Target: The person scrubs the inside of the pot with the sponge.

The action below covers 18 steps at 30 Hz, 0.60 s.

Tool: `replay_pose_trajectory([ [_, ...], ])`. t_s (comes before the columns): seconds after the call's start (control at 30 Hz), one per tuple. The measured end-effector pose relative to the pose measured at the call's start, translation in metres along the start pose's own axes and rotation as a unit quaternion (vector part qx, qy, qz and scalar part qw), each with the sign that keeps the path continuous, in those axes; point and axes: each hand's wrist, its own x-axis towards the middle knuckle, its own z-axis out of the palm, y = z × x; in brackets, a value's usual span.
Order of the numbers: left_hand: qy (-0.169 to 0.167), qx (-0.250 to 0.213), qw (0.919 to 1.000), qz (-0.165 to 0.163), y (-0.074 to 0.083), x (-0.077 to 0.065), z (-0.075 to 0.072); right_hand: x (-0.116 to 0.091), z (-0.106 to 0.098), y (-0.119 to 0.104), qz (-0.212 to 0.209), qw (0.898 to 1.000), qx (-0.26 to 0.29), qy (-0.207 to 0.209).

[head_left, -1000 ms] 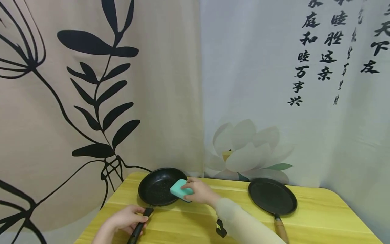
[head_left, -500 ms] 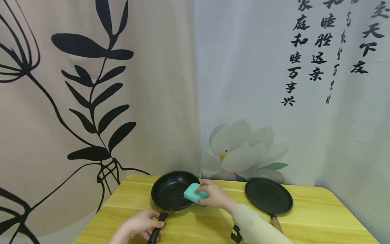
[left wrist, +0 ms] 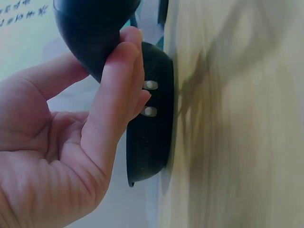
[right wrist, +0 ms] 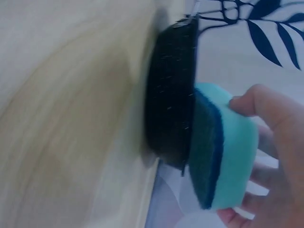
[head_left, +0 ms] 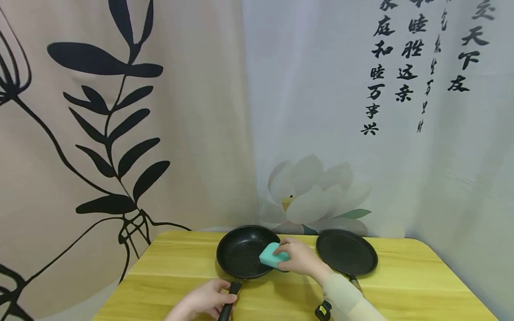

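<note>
My left hand (head_left: 210, 298) grips the black handle (head_left: 228, 305) of a deep frying pan (head_left: 241, 254) near the back of the table. In the left wrist view, fingers wrap that handle and two pale rivets show on the pan's side. My right hand (head_left: 301, 257) pinches a turquoise sponge (head_left: 275, 255) with a dark scouring layer. The sponge overlaps the pan's right rim in the head view. Seen from the right wrist, its dark scouring layer (right wrist: 206, 147) faces the pan and lies right at the rim.
A flat black griddle pan (head_left: 346, 252) lies to the right, its wooden handle (head_left: 355, 283) partly hidden by the right sleeve (head_left: 349, 298). The yellow wood-grain table (head_left: 160, 267) backs onto a printed curtain (head_left: 209, 133). A small black device (head_left: 323, 310) sits at the right wrist.
The frying pan has moved right across the table, nearer the griddle pan, with both hands and the sponge moving along. The head view has turned slightly right.
</note>
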Motion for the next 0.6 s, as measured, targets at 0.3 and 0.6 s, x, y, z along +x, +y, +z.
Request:
replay_pose_trajectory([
  [0.3, 0.006, 0.003, 1.0000, 0.001, 0.000, 0.011, 0.013, -0.017, -0.003, 0.005, 0.045, 0.998, 0.027, 0.022],
  [0.6, 0.013, 0.000, 0.9999, 0.009, 0.000, 0.012, 0.020, -0.019, 0.008, 0.007, 0.068, 0.995, 0.030, 0.065],
])
